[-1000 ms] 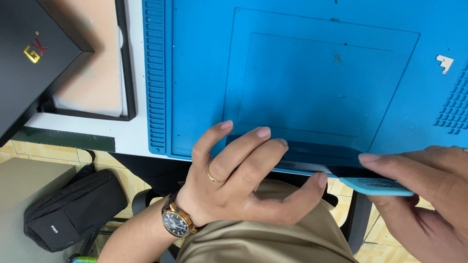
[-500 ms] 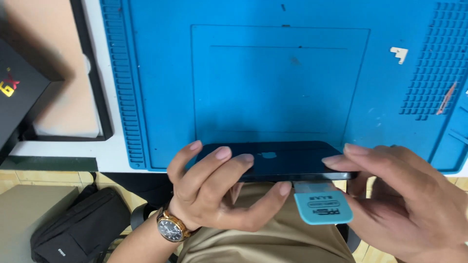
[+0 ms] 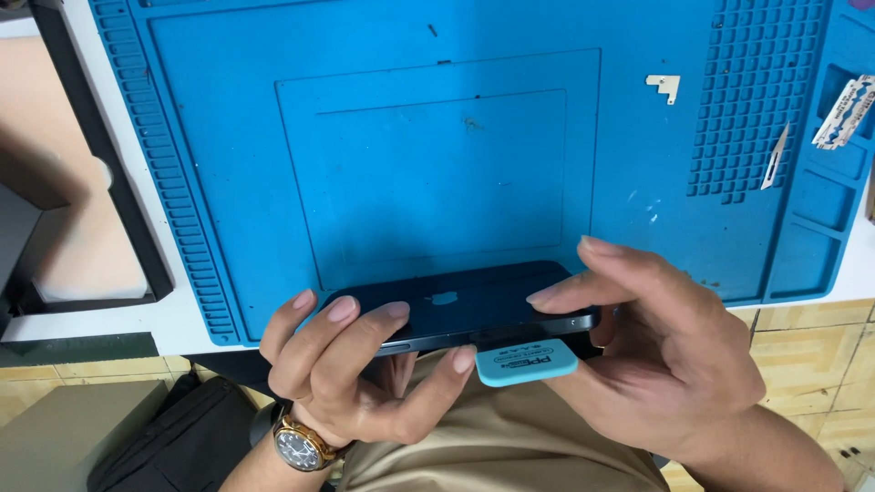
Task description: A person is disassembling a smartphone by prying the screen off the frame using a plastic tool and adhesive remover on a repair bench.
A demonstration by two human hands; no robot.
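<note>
We cradle the dark blue phone (image 3: pixel 456 305) at six o'clock, off the blue mat (image 3: pixel 437 137): left hand (image 3: pixel 355 374) in a firm grip steadying it, right hand (image 3: pixel 665 355) pinching the light-blue pick (image 3: pixel 527 362) against its edge, seemingly for leverage.

A watch (image 3: pixel 300 445) with a gold case, dark dial and brown strap is worn on the left wrist. A gold ring (image 3: pixel 397 338) can be made out on the left hand (image 3: pixel 351 374). Nothing is worn on the right hand (image 3: pixel 665 351). Beside the watch, khaki trousers (image 3: pixel 497 446) are seen.
</note>
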